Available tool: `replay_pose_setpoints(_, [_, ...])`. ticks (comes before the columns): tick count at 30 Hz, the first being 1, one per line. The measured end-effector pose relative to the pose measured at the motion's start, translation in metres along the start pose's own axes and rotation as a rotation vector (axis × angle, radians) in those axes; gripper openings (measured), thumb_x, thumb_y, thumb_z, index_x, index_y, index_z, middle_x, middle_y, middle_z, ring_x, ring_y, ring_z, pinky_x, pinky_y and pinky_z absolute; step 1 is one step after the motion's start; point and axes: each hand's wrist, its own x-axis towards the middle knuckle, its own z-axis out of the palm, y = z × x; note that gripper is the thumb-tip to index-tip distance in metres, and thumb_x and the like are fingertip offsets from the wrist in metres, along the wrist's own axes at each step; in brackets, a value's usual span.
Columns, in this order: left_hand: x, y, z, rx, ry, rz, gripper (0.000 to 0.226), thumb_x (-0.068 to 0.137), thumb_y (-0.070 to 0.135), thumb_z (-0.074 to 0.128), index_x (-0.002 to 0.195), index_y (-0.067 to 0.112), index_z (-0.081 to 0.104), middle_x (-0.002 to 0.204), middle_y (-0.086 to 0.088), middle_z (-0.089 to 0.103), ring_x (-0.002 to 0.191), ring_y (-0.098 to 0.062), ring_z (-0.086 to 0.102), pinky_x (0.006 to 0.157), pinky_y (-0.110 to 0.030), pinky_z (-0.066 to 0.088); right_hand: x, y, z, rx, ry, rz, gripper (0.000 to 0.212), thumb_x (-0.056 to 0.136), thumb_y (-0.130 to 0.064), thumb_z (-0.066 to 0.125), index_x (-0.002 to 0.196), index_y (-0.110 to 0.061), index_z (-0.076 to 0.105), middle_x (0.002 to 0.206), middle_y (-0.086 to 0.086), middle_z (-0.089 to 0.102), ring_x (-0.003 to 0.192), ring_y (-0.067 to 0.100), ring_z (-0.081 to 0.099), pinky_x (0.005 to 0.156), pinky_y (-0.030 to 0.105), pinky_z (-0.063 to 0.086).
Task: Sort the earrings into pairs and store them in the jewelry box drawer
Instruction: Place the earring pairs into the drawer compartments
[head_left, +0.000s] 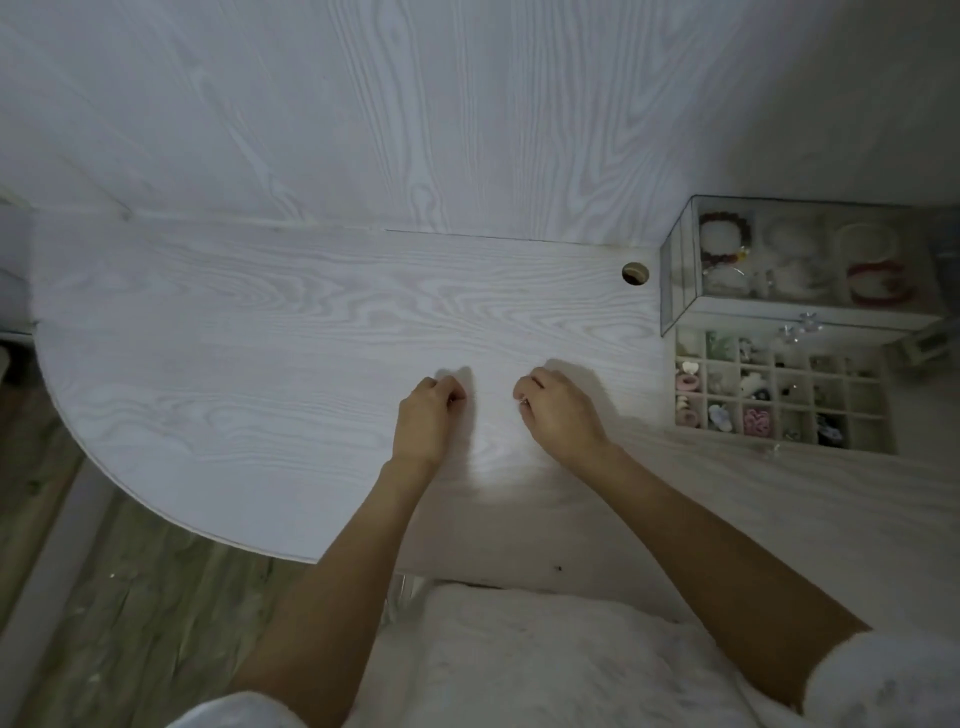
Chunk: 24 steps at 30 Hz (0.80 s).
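Note:
My left hand (427, 415) rests on the white table (260, 338) with its fingers curled shut; nothing shows between them. A short gap to its right, my right hand (556, 410) is also curled, and a small pale earring (522, 400) glints at its fingertips. At the right edge the jewelry box's drawer (878, 410) is pulled out. Its grid of small compartments holds several earrings, among them a pink heart-shaped one (756, 421). Both hands are well left of the drawer.
Behind the drawer stands the glass-topped jewelry box (675, 280), with bracelets (878, 283) inside. A round cable hole (635, 273) lies just left of it. The table's curved edge drops to a wooden floor (130, 597) at the lower left. A white wall panel rises behind.

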Motion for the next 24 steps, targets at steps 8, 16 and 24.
replay_pose_setpoints(8, [-0.033, 0.04, 0.025, 0.026, -0.061, 0.121, 0.013, 0.09, 0.006, 0.051, 0.09, 0.003, 0.063, 0.09, -0.014, 0.06, 0.077, -0.028, 0.057, 0.07, -0.032, 0.043, -0.078, 0.031, -0.01, 0.25, 0.077, 0.122, 0.011, 0.079, 0.005, 0.06, 0.085, -0.004, 0.063, 0.092, 0.014, 0.057, 0.085, 0.028, 0.053, 0.074, 0.032, 0.044])
replay_pose_setpoints(16, [-0.048, 0.079, 0.046, 0.007, -0.097, 0.15, 0.011, 0.086, 0.003, 0.055, 0.087, 0.005, 0.066, 0.088, -0.013, 0.062, 0.076, -0.026, 0.058, 0.068, -0.03, 0.045, -0.134, 0.068, -0.033, 0.273, 0.062, 0.137, 0.009, 0.082, 0.0, 0.061, 0.085, -0.007, 0.066, 0.089, 0.01, 0.059, 0.082, 0.024, 0.056, 0.071, 0.028, 0.043])
replay_pose_setpoints(24, [-0.055, 0.11, 0.072, -0.035, -0.107, 0.241, 0.008, 0.082, 0.002, 0.059, 0.084, 0.005, 0.067, 0.086, -0.013, 0.063, 0.076, -0.026, 0.059, 0.067, -0.029, 0.044, -0.176, 0.123, -0.101, 0.293, 0.471, 0.425, 0.007, 0.079, 0.0, 0.065, 0.081, -0.007, 0.066, 0.084, 0.008, 0.06, 0.069, 0.019, 0.057, 0.067, 0.026, 0.046])
